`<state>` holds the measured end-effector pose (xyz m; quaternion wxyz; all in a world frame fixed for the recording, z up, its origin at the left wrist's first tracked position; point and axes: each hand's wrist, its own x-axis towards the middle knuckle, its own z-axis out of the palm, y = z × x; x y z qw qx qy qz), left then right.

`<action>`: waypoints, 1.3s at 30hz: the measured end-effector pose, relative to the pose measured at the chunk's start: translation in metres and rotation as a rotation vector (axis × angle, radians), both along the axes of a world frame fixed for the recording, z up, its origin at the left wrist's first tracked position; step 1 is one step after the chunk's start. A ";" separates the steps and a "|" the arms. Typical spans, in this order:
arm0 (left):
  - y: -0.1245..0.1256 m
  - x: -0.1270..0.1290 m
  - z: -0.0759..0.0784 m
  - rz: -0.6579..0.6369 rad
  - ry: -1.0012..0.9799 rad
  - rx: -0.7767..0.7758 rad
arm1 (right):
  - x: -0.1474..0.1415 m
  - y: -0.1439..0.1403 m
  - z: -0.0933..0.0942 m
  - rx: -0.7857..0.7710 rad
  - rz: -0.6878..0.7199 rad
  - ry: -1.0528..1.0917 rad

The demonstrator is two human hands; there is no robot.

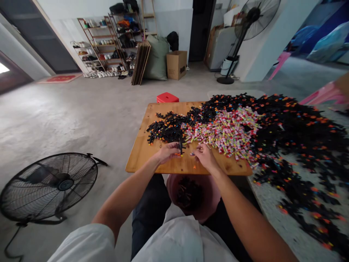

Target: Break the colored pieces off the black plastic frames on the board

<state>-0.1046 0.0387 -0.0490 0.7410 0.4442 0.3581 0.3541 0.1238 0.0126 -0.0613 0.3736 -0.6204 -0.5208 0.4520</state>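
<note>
**Both hands at the near edge of the wooden board**

Your left hand (169,152) rests on the bamboo-coloured wooden surface (141,153), fingers curled around a slim black plastic piece (180,145) that stands roughly upright; the grip is closed on it. Your right hand (205,155) lies just beside it, fingertips pinched on something small at the edge of the pile; you cannot tell what it has hold of.

Ahead of your hands spreads a heap of small cylindrical tubes (226,134) in glossy pink, yellow and white wrappers. A tangle of matte black pieces with orange tips (166,129) lies to its left and spills far to the right.

A round reddish plastic basin (211,198) sits between your knees, below the board's edge, with dark pieces inside. A black wire-caged floor fan (49,185) stands on the concrete floor to your left.
</note>
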 end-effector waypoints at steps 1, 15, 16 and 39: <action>-0.002 0.004 0.002 0.014 -0.031 -0.014 | -0.004 -0.005 -0.001 0.023 -0.019 0.173; -0.022 0.033 0.019 0.086 0.265 0.387 | -0.007 -0.038 0.016 0.321 0.115 0.164; -0.022 0.033 0.019 0.089 0.291 0.454 | -0.006 -0.038 0.017 0.314 0.104 0.175; -0.041 0.036 0.032 -0.084 0.444 0.650 | 0.007 -0.046 0.023 0.272 -0.157 0.603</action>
